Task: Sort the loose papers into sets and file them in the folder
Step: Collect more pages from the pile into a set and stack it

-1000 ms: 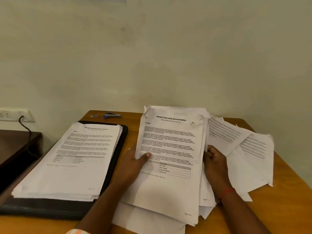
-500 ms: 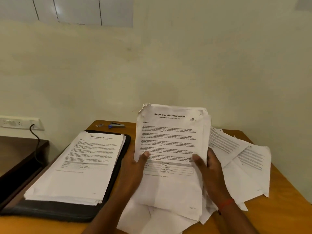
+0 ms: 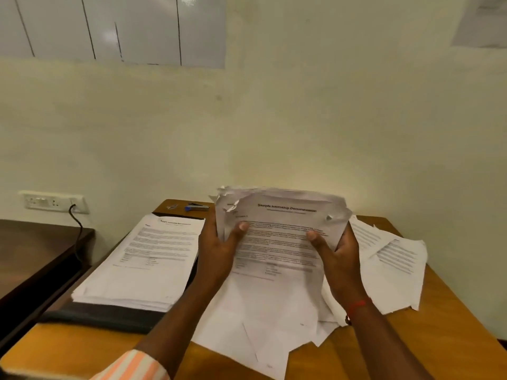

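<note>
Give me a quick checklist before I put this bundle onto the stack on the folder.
1. Grip on the bundle, left hand and right hand: ok.
2. Bundle's edges squared: not ok, top corners crumpled.
3. Top of the stack on the folder free: ok.
4. All loose papers sorted: not ok, several lie at right.
5. Bundle is a complete set: cannot tell.

Wooden table [image 3: 444, 330] bears folder [image 3: 109, 319], loose papers [image 3: 392, 272], stapler [image 3: 196, 207].
</note>
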Demonstrator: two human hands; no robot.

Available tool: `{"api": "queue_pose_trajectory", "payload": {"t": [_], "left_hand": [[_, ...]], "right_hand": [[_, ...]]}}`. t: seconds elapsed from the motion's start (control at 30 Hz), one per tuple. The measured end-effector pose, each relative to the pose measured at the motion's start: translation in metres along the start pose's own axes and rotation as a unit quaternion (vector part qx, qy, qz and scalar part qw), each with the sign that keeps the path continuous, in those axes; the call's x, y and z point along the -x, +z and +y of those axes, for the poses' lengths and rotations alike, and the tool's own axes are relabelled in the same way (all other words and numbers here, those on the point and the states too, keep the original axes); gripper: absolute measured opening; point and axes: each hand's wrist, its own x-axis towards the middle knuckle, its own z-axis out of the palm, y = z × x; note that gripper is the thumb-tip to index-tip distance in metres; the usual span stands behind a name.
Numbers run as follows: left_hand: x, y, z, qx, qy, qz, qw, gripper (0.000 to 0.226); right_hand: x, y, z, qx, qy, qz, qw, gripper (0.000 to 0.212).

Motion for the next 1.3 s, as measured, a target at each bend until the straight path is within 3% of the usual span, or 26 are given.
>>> {"api": "queue_pose_trajectory", "payload": {"t": [0.1,0.27,0.37,0.53,0.73,0.87,1.03,1.17,1.3], "left_hand": [[0.001,-0.002,-0.003,0.001,-0.019,0.019,1.0,0.036],[0.0,0.003,0.002,-0.016,-0.022,0.035,0.999,0.018],[-0.004,0.008,0.019,-0.03,0.006,0.049,0.998,0.007],[0.005,0.013,0.029,-0.045,0.05,0.085,0.994,0.023],[0.033,0.007,-0.021,-0.022,-0.049,0.049,0.997,0.028],[0.041,0.002,-0.031,-0.028,-0.082,0.032,0.996,0.035],[0.036,-0.003,-0.027,-0.054,-0.049,0.045,0.996,0.044],[0.039,-0.003,-0.038,-0.011,-0.085,0.047,0.995,0.037],[0.047,0.004,-0.033,0.035,-0.09,0.039,0.995,0.047]], "right_hand": [[0.011,-0.001,0.006,-0.027,0.028,0.009,0.999,0.076],[0.013,0.004,-0.004,-0.023,0.036,0.011,0.999,0.064],[0.008,0.01,-0.03,-0.004,0.007,0.02,1.0,0.041],[0.011,0.015,-0.048,-0.032,-0.016,0.019,0.999,0.036],[0.033,0.011,0.008,-0.051,0.106,-0.026,0.993,0.036],[0.046,0.011,0.024,-0.023,0.132,-0.016,0.991,0.035],[0.045,0.007,0.024,-0.007,0.104,-0.002,0.995,0.045],[0.05,0.006,0.032,-0.011,0.089,0.015,0.996,0.037],[0.055,0.008,0.033,-0.026,0.079,0.02,0.996,0.032]]}}
